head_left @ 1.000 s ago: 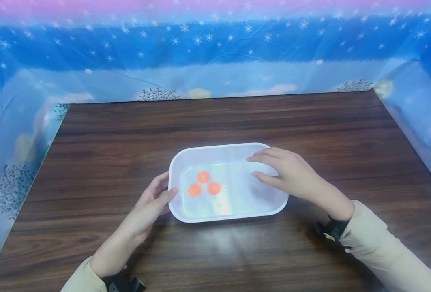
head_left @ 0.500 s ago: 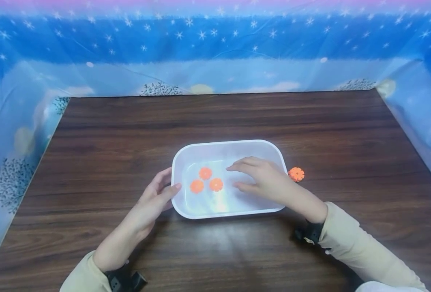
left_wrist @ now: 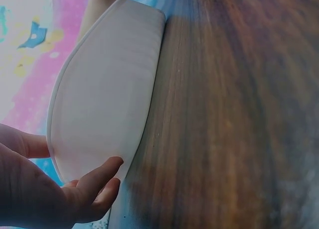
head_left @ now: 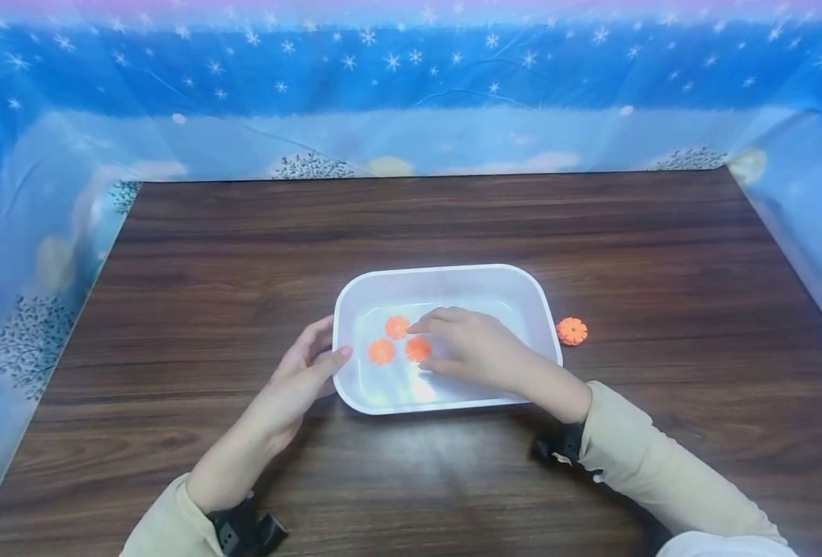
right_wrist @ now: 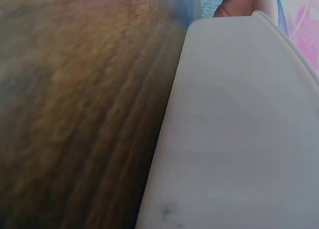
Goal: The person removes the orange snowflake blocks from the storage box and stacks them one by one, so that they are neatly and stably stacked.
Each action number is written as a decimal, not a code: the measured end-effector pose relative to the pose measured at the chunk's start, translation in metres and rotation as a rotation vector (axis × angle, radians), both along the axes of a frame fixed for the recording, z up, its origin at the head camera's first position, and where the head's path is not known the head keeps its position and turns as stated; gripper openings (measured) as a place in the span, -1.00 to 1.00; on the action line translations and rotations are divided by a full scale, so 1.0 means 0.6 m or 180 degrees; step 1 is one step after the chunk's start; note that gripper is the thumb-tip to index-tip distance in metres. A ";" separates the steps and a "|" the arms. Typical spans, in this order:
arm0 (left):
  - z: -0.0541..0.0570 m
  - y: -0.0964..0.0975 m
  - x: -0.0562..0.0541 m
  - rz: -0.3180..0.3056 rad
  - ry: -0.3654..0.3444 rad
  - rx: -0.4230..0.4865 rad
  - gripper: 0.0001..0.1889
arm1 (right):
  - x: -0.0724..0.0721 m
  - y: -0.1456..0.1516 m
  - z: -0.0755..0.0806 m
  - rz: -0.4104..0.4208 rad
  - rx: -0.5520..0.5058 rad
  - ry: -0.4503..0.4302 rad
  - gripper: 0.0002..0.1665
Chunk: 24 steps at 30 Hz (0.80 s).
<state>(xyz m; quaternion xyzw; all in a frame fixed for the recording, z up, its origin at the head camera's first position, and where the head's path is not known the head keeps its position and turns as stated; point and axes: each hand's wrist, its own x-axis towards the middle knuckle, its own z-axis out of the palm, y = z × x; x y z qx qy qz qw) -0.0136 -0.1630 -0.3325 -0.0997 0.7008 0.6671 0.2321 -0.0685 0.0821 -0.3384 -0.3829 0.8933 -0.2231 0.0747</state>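
A white plastic tub [head_left: 445,282] sits on the table in the head view. My left hand [head_left: 292,387] grips its left end, thumb over the rim and fingers along the outer wall, as the left wrist view also shows. Flat orange flower-shaped pieces lie on the tub's floor: one at the back [head_left: 397,326], one at the left [head_left: 381,351] and one at the right [head_left: 419,348]. Inside the tub, my right hand [head_left: 476,348] has its fingers and thumb spread around the right piece; a gap shows between them. The right wrist view shows only the tub's outer wall [right_wrist: 234,114].
Outside the tub's right end lies another orange flower-shaped piece [head_left: 572,331], seemingly stacked on a second. The dark wooden table [head_left: 243,247] extends around the tub. A blue snowflake-patterned cloth [head_left: 452,70] hangs behind and along both sides.
My right hand has moved left and down into the tub, from its right end to the orange pieces. The pieces outside the tub have come into sight. My left hand has kept its grip.
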 end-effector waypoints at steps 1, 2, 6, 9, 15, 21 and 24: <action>0.000 0.001 0.000 -0.0003 -0.0007 -0.0008 -0.37 | -0.001 -0.002 -0.001 -0.0001 0.0019 -0.0029 -0.55; 0.001 0.002 -0.001 0.0003 -0.0019 -0.0019 -0.37 | -0.002 -0.004 -0.002 0.0005 0.0038 -0.0068 -0.55; 0.003 0.003 -0.001 0.0021 -0.0053 -0.0052 -0.36 | -0.006 -0.009 -0.011 0.0063 0.0184 -0.0176 -0.56; 0.003 0.003 0.000 0.0022 -0.0052 -0.0039 -0.36 | -0.006 -0.010 -0.016 0.0086 0.0285 -0.0152 -0.56; 0.007 0.002 0.000 -0.0024 -0.0065 -0.0022 -0.36 | -0.005 -0.011 -0.019 0.0104 0.0327 -0.0048 -0.53; 0.010 0.002 -0.001 -0.0012 -0.0111 -0.0058 -0.33 | -0.002 -0.011 -0.022 0.0105 0.0262 -0.0109 -0.50; 0.010 0.003 -0.001 0.0003 -0.0120 -0.0065 -0.33 | -0.001 -0.011 -0.021 0.0102 0.0210 -0.0172 -0.54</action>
